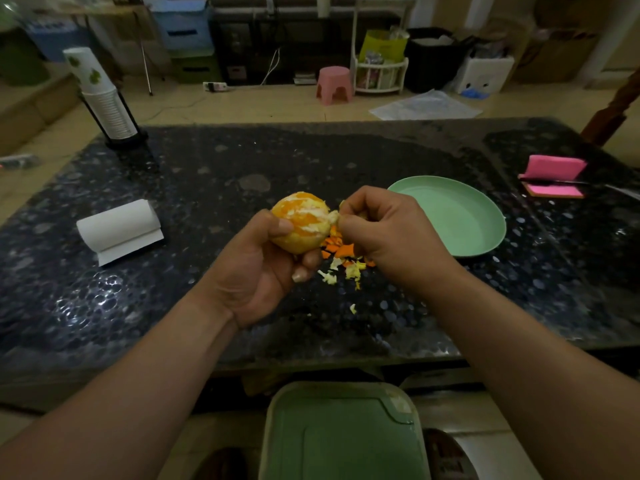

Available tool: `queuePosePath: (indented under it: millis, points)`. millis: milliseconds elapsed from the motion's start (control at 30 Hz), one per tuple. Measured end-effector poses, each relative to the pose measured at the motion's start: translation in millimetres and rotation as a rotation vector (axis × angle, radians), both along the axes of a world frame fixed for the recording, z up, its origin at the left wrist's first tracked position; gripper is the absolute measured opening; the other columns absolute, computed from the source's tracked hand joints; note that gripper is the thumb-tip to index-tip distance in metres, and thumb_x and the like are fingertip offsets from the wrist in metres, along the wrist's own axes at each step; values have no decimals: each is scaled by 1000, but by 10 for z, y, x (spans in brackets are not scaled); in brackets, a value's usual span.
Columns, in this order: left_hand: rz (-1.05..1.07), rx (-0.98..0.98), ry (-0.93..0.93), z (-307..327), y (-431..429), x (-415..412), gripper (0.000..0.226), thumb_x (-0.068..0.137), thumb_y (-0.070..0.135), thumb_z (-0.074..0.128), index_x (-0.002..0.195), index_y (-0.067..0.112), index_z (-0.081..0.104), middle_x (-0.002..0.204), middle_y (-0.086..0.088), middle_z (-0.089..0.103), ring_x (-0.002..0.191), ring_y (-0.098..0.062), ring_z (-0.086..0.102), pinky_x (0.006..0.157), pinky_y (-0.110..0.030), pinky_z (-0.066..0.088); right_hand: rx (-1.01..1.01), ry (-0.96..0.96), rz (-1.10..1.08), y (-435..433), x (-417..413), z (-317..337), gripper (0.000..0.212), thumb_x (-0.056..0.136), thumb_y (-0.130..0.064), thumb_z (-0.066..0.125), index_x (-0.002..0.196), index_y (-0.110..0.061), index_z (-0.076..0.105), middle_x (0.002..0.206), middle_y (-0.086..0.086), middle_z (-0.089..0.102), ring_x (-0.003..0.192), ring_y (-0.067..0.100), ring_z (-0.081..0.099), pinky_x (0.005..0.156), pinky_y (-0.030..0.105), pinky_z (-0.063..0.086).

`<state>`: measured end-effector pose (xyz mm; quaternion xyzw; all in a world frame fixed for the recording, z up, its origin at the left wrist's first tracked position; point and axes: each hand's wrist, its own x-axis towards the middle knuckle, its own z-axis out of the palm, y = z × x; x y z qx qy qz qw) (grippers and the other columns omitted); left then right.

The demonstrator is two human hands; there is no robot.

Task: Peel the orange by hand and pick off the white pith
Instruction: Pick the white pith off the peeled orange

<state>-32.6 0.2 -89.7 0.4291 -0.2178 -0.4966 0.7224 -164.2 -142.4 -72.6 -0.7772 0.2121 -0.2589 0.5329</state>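
The round, mostly peeled orange [300,221] sat above the dark speckled stone desk [207,188], cupped in the curled left hand [263,268]. Just to its right, the right hand [384,230] pinched a pale strip of white pith [333,216] on the fruit's right side, fingers tightly closed.

On my feed the table [207,306] is a dark, glossy stone slab speckled with pale pebbly spots. At the far left corner there's a tall stack of paper cups [104,102] in a black stand. Left of centre sits a white paper roll [119,226], loose end flat on the stone. Right of centre is a light green plate [460,216]. Just beside it, toward the middle, lies a small heap of peel scraps [341,258] (orange bits and pale ones mixed), with one stray scrap [352,308] nearer me. Far right: some pink pads [554,174], can't tell what exactly.
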Motion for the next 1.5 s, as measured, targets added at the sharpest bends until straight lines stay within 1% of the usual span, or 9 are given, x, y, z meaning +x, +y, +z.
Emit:
queuePosePath:
  millis: [133,333,500,633,767,867,1100,1267,1500]
  points:
    - [-70,-56,59,14,33,56,56,75,27,63,124,-1,60,115,-22,53,68,-21,52,49,-25,41,8,11,-38,-67,-8,-42,11,93,-6,71,83,-11,69,66,4,62,59,15,55,53,27,45]
    - [-40,26,117,32,3,39,47,83,27,47,119,1,62,112,-20,59,65,-19,53,46,-23,43,-37,151,-42,-155,76,-203,14,104,-22,67,94,-16,74,78,0,77,62,10,69,54,20,50]
    - [103,132,198,-71,-67,75,44,93,26,46,127,3,59,116,-18,52,66,-19,55,47,-22,46,-306,491,-12,-227,153,-508,21,107,-19,52,95,-18,68,89,1,73,81,22,71,72,43,61]
    - [125,152,234,-96,-95,74,42,94,28,45,125,3,60,115,-17,53,66,-18,56,48,-21,47,-549,637,-54,-220,182,-537,36,107,-38,54,74,-26,50,72,-6,55,70,19,57,54,33,37]
    - [122,149,230,-107,-99,65,43,93,28,47,125,3,61,115,-18,53,68,-19,56,49,-22,48,-578,734,-9,-194,198,-544,12,99,-20,52,95,-23,63,91,1,66,86,26,64,68,38,50]
    - [117,146,223,-122,-98,63,45,92,28,49,128,2,60,116,-18,54,69,-20,57,49,-22,49,-603,669,-57,-212,165,-521,17,101,-28,55,87,-22,62,81,-3,62,77,23,60,58,34,39]
    - [76,123,223,-94,-76,56,47,95,32,43,126,1,61,114,-20,61,67,-20,57,49,-22,48,-561,486,-125,-136,119,-361,17,97,-32,66,83,-22,65,79,-6,64,76,18,62,62,33,47]
    - [5,114,204,-66,-59,67,52,98,43,39,123,4,63,107,-19,68,65,-20,55,49,-23,46,-265,115,-63,-45,40,-103,12,95,-22,75,105,-26,70,92,-11,71,80,2,68,67,17,52]
    - [-23,183,22,-50,-104,27,63,102,67,40,122,14,69,92,-9,69,60,-19,52,47,-23,41,-323,63,43,-23,-34,-65,24,93,-27,80,115,-31,70,103,-10,70,94,10,68,78,30,58]
